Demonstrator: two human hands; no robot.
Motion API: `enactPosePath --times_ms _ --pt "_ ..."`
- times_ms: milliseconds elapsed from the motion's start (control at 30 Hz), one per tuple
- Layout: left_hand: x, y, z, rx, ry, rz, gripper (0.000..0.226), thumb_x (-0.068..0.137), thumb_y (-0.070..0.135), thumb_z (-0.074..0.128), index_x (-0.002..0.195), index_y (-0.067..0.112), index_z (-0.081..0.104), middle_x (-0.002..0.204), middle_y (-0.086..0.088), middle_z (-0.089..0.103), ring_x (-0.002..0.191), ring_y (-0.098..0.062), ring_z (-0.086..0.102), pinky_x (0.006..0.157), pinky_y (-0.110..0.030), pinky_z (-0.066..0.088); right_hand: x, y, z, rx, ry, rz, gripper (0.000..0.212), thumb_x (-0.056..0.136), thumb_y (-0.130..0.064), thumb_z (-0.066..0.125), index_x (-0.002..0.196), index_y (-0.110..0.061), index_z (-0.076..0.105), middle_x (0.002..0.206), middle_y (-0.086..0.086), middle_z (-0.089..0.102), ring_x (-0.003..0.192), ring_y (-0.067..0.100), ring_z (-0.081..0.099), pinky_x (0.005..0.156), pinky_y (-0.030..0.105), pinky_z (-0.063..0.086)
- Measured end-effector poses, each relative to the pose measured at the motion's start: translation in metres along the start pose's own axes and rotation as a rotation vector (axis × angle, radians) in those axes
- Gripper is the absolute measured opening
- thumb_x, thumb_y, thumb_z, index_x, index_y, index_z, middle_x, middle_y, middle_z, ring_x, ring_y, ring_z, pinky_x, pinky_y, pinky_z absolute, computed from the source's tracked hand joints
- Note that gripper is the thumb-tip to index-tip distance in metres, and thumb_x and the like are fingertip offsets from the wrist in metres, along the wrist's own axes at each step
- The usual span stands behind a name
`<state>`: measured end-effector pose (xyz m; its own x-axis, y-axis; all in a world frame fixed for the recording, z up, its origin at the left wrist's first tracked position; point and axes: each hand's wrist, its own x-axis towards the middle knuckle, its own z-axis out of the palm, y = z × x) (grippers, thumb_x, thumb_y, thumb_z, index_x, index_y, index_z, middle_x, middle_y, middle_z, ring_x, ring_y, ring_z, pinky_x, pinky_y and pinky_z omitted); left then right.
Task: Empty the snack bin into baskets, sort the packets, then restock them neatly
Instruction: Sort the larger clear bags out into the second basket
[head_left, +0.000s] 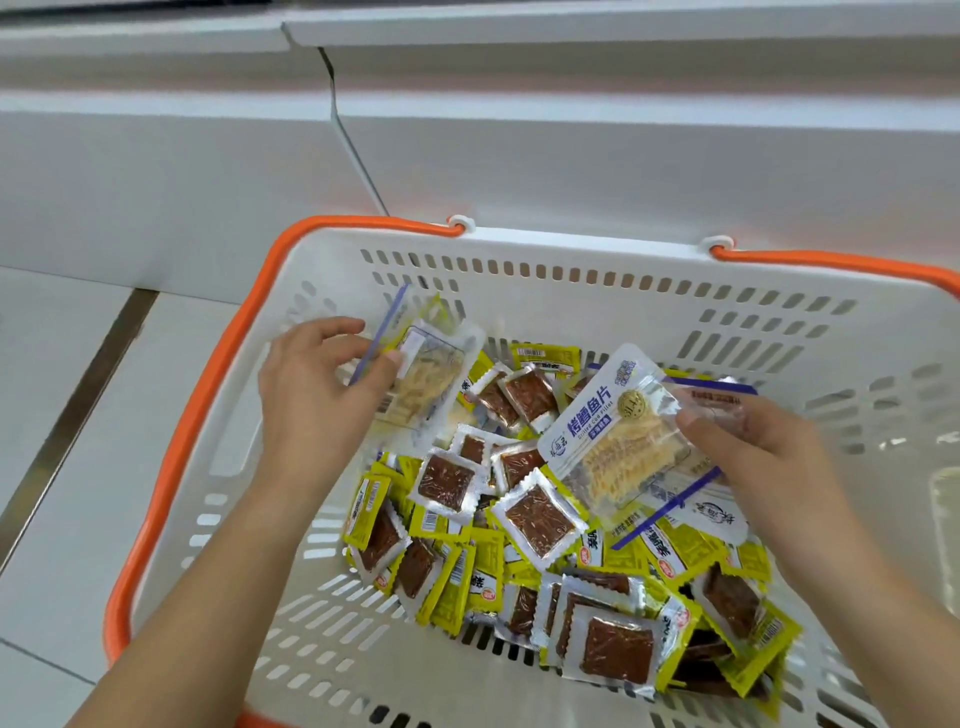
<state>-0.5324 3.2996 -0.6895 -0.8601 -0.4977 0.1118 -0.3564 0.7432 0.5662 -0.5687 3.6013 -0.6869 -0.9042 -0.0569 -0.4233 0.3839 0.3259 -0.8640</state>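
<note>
A white slotted basket (519, 244) with orange handles fills the view. Inside lie several small yellow-and-silver packets of brown snack (537, 519), heaped from the middle to the right. My left hand (317, 384) holds a clear fish-fillet packet (426, 374) with a blue strip near the basket's back left wall. My right hand (753, 441) grips a small stack of the same white-and-blue fish-fillet packets (613, 441) above the heap, thumb on top.
White shelf panels (571, 130) rise behind the basket. The basket stands on a white surface (67, 415) with a dark metal strip (78, 405) running diagonally at the left. Bare slotted basket floor (363, 649) shows at the near left.
</note>
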Motion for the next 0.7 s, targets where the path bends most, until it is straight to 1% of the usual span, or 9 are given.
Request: enactPosePath --times_ms 133,200,267,300,367,467,567,633,700 --pt "-0.01 0.001 0.004 -0.009 -0.086 -0.025 0.035 0.087 0.046 0.061 0.093 0.015 0.077 0.112 0.007 0.066 0.111 -0.015 0.056 0.097 -0.035 0.043 0.0 0.0 0.0 0.0 0.014 0.008 0.012 0.089 -0.029 0.063 0.087 -0.017 0.067 0.084 0.009 0.073 0.084 0.03 0.068 0.086 0.052 0.051" --pt "-0.01 0.002 0.005 0.16 -0.092 0.113 0.037 0.092 0.044 0.054 0.091 0.015 0.078 0.112 -0.001 0.07 0.106 -0.022 0.061 0.094 -0.037 0.045 0.001 0.0 0.0 0.022 0.013 0.013 0.008 0.09 -0.026 0.062 0.087 -0.021 0.068 0.081 0.002 0.074 0.083 0.023 0.069 0.086 0.049 0.051" --pt "-0.012 0.004 0.007 0.293 -0.001 0.265 0.033 0.092 0.038 0.051 0.093 0.017 0.077 0.112 -0.003 0.071 0.102 -0.027 0.064 0.091 -0.04 0.045 0.002 0.001 0.0 0.027 0.014 0.018 0.009 0.09 -0.027 0.062 0.087 -0.021 0.068 0.081 0.001 0.074 0.083 0.023 0.069 0.087 0.05 0.052" --pt "-0.013 0.006 0.006 0.249 0.037 0.257 0.029 0.093 0.035 0.053 0.096 0.019 0.077 0.11 0.0 0.071 0.1 -0.025 0.064 0.089 -0.038 0.046 0.003 0.002 0.0 0.026 0.012 0.019 0.009 0.09 -0.027 0.062 0.087 -0.021 0.068 0.081 0.0 0.074 0.082 0.023 0.07 0.087 0.05 0.052" --pt "-0.014 0.012 0.004 -0.082 0.028 0.103 0.019 0.095 0.029 0.057 0.098 0.023 0.075 0.095 0.013 0.072 0.09 -0.012 0.065 0.08 -0.027 0.048 0.002 0.001 0.0 0.054 -0.003 0.022 0.009 0.091 -0.025 0.061 0.088 -0.024 0.07 0.081 -0.003 0.075 0.081 0.019 0.071 0.085 0.047 0.053" --pt "-0.018 0.024 0.008 -0.594 -0.27 -0.104 0.017 0.092 0.025 0.061 0.081 0.02 0.073 0.067 0.003 0.067 0.064 -0.008 0.058 0.062 -0.017 0.045 0.001 0.001 0.0 0.184 -0.057 0.099 0.027 0.091 -0.022 0.061 0.067 -0.028 0.072 0.074 -0.009 0.074 0.067 0.005 0.069 0.07 0.031 0.049" --pt "-0.033 0.033 0.032 -0.541 -0.523 -0.052 0.026 0.088 0.033 0.064 0.071 0.014 0.068 0.06 -0.006 0.06 0.055 -0.009 0.052 0.055 -0.019 0.042 0.001 0.001 0.003 0.262 -0.134 0.23 0.025 0.088 -0.03 0.064 0.065 -0.026 0.076 0.071 -0.008 0.073 0.068 0.007 0.066 0.075 0.03 0.047" --pt "-0.046 0.037 0.051 -0.427 -0.606 -0.001 0.027 0.089 0.033 0.064 0.065 0.021 0.065 0.056 0.004 0.059 0.05 -0.005 0.05 0.053 -0.02 0.04 -0.001 0.005 0.009 0.208 -0.201 0.266 0.026 0.087 -0.036 0.062 0.068 -0.025 0.076 0.073 -0.011 0.073 0.074 0.005 0.067 0.083 0.031 0.045" --pt "-0.057 0.038 0.065 -0.325 -0.636 0.028 0.033 0.09 0.037 0.061 0.059 0.028 0.057 0.05 0.012 0.054 0.047 -0.004 0.045 0.05 -0.02 0.036 -0.005 0.008 0.015 0.129 -0.274 0.267 0.024 0.084 -0.046 0.061 0.079 -0.026 0.073 0.078 -0.018 0.072 0.077 -0.005 0.065 0.081 0.027 0.043"
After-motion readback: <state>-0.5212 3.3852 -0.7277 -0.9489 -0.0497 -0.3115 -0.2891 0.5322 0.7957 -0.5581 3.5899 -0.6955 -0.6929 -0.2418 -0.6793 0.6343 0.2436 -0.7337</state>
